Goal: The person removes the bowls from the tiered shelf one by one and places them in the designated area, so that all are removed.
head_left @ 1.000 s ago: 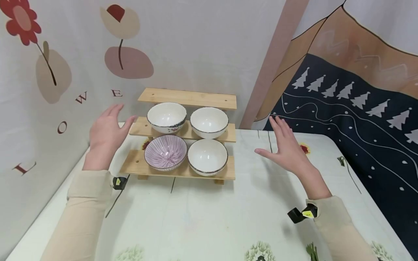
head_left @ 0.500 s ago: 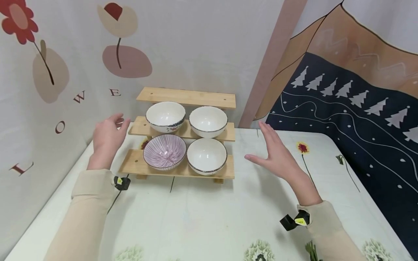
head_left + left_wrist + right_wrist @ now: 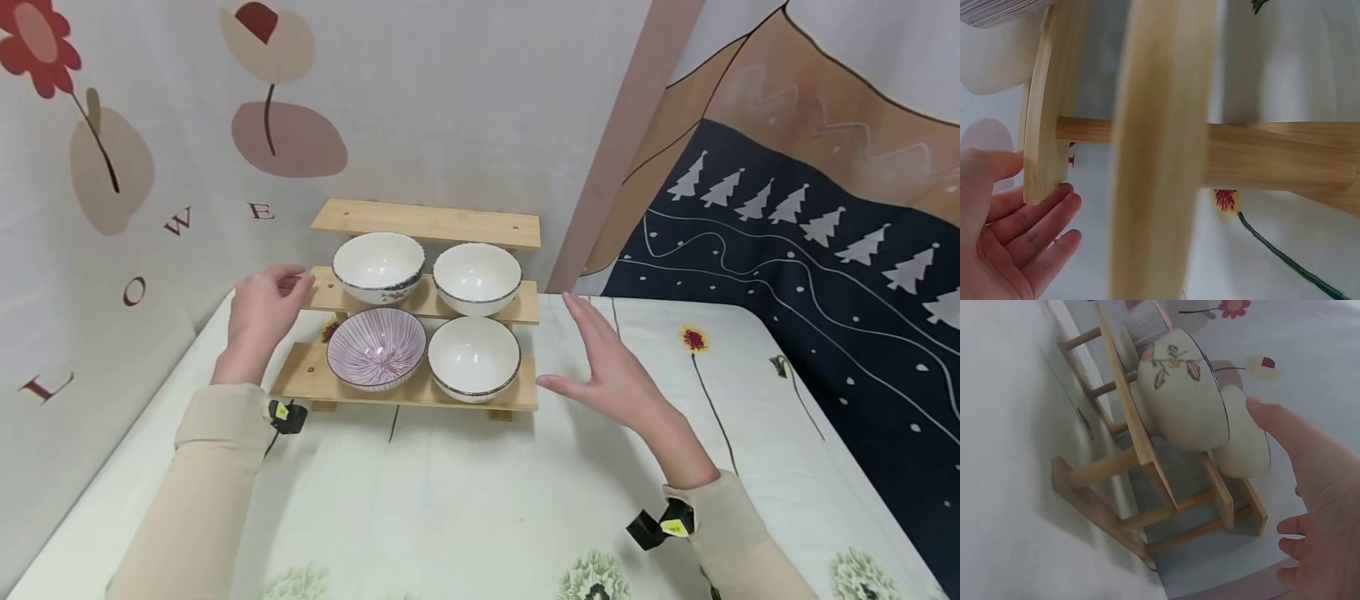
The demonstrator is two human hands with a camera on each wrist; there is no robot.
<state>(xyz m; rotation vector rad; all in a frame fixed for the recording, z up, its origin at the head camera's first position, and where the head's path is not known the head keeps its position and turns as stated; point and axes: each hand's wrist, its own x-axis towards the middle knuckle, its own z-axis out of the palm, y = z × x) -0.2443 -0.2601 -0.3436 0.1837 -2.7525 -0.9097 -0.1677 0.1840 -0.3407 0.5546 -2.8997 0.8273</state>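
Observation:
A three-tier wooden rack [image 3: 405, 398] stands on the table with bowls on its lower two shelves. On the bottom shelf, a purple-striped bowl [image 3: 377, 350] sits left of a white bowl [image 3: 474, 360]. Two more white bowls, one with a floral outside [image 3: 378, 267] and a plainer-looking one [image 3: 477, 279], occupy the middle shelf. My left hand [image 3: 264, 312] pinches the left end of the middle shelf board [image 3: 1047, 144], thumb on one face and fingers curled round the other. Beside the rack's right side, my right hand [image 3: 618, 375] is held open, thumb apart, touching nothing.
The rack's top shelf [image 3: 427, 222] carries nothing. A flower-print cloth [image 3: 450, 500] covers the table. Printed curtains hang close behind the rack and along the left; a dark curtain [image 3: 750, 250] with white trees hangs at the right.
My left hand has moved right and curled its fingers onto the middle shelf's end. The right hand has moved left, closer to the rack. Rack and bowls stay put.

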